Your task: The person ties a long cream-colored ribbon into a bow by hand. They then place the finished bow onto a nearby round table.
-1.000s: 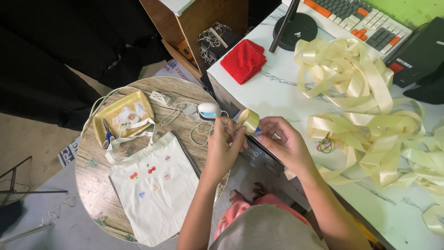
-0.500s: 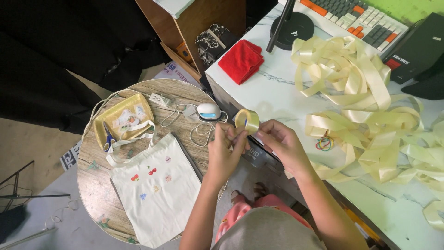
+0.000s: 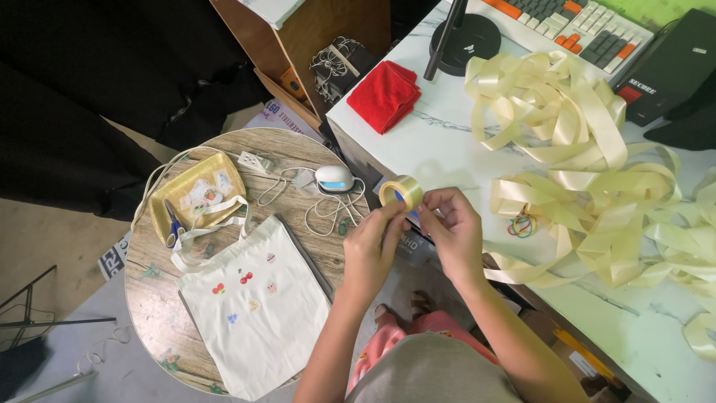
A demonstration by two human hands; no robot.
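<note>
1. The roll of tape [image 3: 400, 192] is a small, wide ring of clear, yellowish tape with a hollow core; a bit of blue shows through it.
2. It is held up in the air at the near edge of the white table [image 3: 447, 149], between that table and the round wooden table [image 3: 298, 160].
3. The left hand [image 3: 373, 250] pinches the roll from below, its grip closed on the lower rim with thumb and fingertips.
4. The right hand [image 3: 453, 231] has its grip closed on the roll's right side, fingertips curled at the rim.
5. Against the earlier frames, the roll sits at nearly the same spot and both hands stay on it; the fingers have only shifted slightly around the rim.
6. The roll's core axis runs roughly toward the upper left, so the open hole faces partly up to the camera; the ring stands tilted.
7. Just right of the hands, cream ribbon [image 3: 567, 149] lies in loose loops on the white table, with coloured rubber bands [image 3: 520, 224] beside it.
8. Left of the hands, a white tote bag [image 3: 253, 313], a white mouse [image 3: 334, 179] and a yellow tray [image 3: 195, 195] lie on the round table.
</note>
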